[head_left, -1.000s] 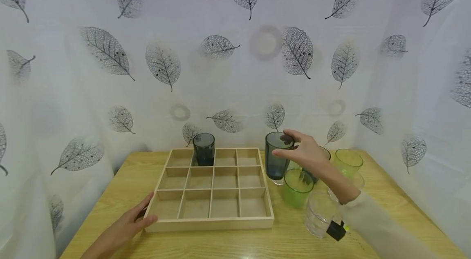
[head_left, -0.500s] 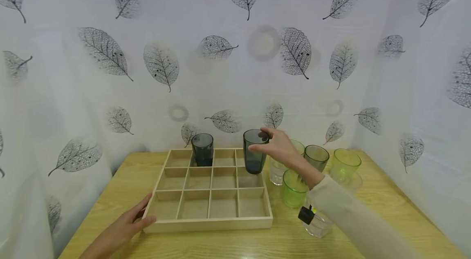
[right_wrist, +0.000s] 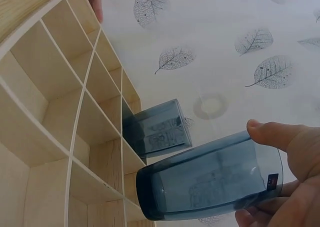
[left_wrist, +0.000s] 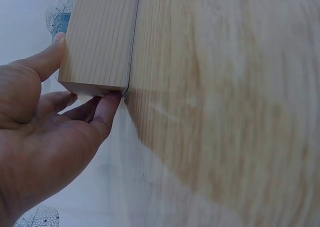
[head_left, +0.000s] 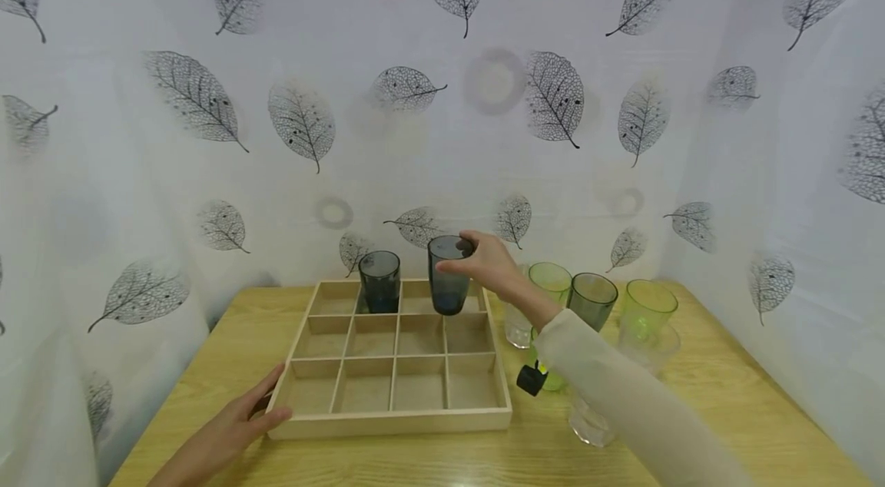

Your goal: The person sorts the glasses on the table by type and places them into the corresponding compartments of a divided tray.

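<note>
My right hand [head_left: 487, 264] grips a tall blue-grey glass tumbler [head_left: 448, 287] near its rim, thumb on one side and fingers on the other. The tumbler is upright over the back row of a wooden compartment box [head_left: 387, 422]. In the right wrist view the tumbler [right_wrist: 215, 182] has a small dark label near the rim. A second blue-grey tumbler [head_left: 379, 283] stands in the back row, second compartment from the left. My left hand [head_left: 231, 425] holds the box's front left corner. The left wrist view shows its thumb and fingers [left_wrist: 102, 112] on either side of that corner.
Right of the box stand several glasses: a grey one [head_left: 593, 299], green ones [head_left: 650, 306] and clear ones [head_left: 591, 425], some partly behind my right arm. A small black device [head_left: 531, 379] is at the right wrist. A leaf-print curtain [head_left: 408, 149] hangs behind the table [head_left: 228, 349].
My right hand has carried the tumbler left, from beside the box to over its back row, and slightly higher. My left hand has stayed at the corner.
</note>
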The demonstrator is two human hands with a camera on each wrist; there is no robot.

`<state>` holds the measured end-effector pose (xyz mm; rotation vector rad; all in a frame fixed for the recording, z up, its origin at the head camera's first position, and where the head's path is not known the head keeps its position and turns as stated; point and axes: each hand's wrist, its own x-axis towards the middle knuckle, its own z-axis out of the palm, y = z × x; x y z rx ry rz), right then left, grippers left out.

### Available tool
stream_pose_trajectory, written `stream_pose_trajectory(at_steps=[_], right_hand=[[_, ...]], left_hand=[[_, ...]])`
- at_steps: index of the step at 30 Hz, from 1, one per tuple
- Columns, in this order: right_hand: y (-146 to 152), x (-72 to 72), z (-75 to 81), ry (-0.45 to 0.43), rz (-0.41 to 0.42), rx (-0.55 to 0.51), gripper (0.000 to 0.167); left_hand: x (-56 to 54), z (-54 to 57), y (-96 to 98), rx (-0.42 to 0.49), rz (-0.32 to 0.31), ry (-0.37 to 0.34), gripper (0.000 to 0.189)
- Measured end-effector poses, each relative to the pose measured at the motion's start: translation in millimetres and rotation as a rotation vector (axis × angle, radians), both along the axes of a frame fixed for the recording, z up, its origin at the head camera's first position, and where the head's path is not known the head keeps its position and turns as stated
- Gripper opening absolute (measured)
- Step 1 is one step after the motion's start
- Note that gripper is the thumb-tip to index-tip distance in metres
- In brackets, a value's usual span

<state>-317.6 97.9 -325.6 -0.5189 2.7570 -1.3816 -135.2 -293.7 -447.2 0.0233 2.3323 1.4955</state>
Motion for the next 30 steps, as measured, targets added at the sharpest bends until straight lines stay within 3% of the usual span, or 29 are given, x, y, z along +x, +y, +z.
stream_pose_trajectory(at_steps=[10, 17, 22, 30], right_hand=[[-21.1, -21.9, -8.1, -0.029, -0.005, -0.038, 0.088], [-31.0, -34.1, -12.8, 0.007, -0.044, -0.033, 0.087], [-36.1, -38.2, -18.7, 0.011, -0.046, -0.05, 0.087], [-45.1, -39.2, -26.5, 0.011, -0.038, -0.074, 0.088]], left_hand=[[0.9, 0.2, 0.0, 0.01, -0.012, 0.016, 0.082], [-2.2, -2.8, -3.3, -0.015, -0.028, 0.002, 0.084], [-2.6, -1.8, -1.1, 0.012, -0.012, -0.02, 0.084], [1.1, 1.9, 1.5, 0.009, -0.009, 0.013, 0.081]])
